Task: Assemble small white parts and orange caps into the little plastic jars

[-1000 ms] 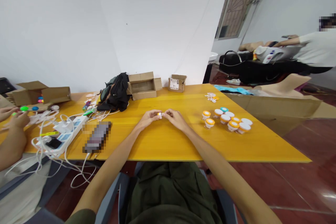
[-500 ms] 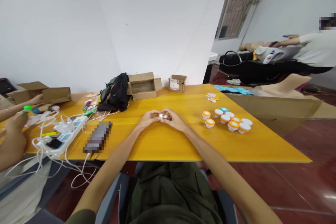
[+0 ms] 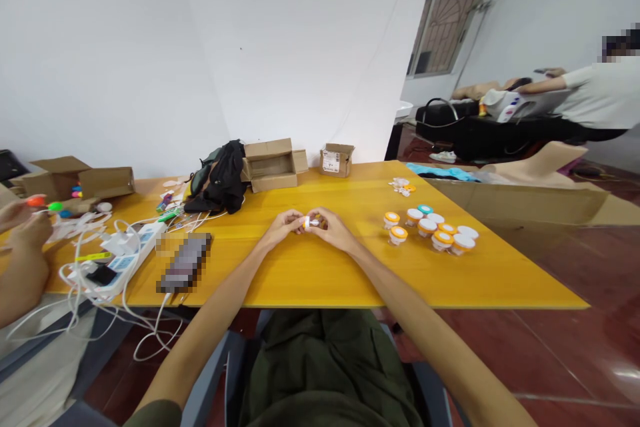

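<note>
My left hand (image 3: 281, 227) and my right hand (image 3: 334, 229) meet over the middle of the yellow table (image 3: 320, 267). Together their fingers pinch a small white and orange piece (image 3: 309, 221), held just above the tabletop. To the right of my hands stands a cluster of several small white jars with orange, white and teal lids (image 3: 433, 227).
A phone (image 3: 185, 260), a white power strip (image 3: 131, 248) and tangled cables lie at the left. A black bag (image 3: 220, 177) and open cardboard boxes (image 3: 273, 163) sit at the back. Another person's hands (image 3: 23, 227) work at the far left. A person stands at the far right (image 3: 595, 97).
My fingers have turned the small piece between them and shifted slightly. The other person's hands at the left have moved and now hold a red bit.
</note>
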Demonstrator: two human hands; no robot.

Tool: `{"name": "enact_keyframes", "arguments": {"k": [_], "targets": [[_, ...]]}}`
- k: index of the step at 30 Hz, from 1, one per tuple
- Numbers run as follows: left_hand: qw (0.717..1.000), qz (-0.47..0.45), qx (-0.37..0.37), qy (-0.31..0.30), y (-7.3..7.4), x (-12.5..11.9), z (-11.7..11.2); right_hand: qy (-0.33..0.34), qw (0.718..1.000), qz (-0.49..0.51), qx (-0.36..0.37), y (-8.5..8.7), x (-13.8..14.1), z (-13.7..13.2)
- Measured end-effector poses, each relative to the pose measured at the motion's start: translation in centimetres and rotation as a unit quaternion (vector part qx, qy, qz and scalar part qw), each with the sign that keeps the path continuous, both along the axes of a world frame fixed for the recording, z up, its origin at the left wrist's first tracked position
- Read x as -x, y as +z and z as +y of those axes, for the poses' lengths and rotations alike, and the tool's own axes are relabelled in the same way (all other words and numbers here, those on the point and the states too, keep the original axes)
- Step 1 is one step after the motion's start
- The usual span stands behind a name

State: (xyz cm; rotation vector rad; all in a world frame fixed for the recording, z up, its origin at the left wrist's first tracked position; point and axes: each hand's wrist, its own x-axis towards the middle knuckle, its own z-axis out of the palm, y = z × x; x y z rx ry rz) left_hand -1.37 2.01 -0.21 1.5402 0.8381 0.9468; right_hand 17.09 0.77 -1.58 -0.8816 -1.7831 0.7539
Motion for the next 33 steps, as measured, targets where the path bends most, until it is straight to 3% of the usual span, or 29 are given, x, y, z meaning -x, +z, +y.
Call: {"name": "enact_keyframes", "arguments": {"k": [9,22,33], "targets": [[1.0,-0.022,-0.022,0.0,-0.06,0.06,-0.03,-0.002,1.0,0.004,0.018,-0.23,0.03,0.24],[0.999,0.025,-0.029,-0.002,0.21,0.09,-0.15,-0.016,1.0,-0.017,-0.018,-0.1,0.02,0.0],[1.0,-0.011,-0.017,0.012,0.49,0.02,-0.49,-0.012,1.0,-0.024,0.001,-0.16,0.0,0.13]]}}
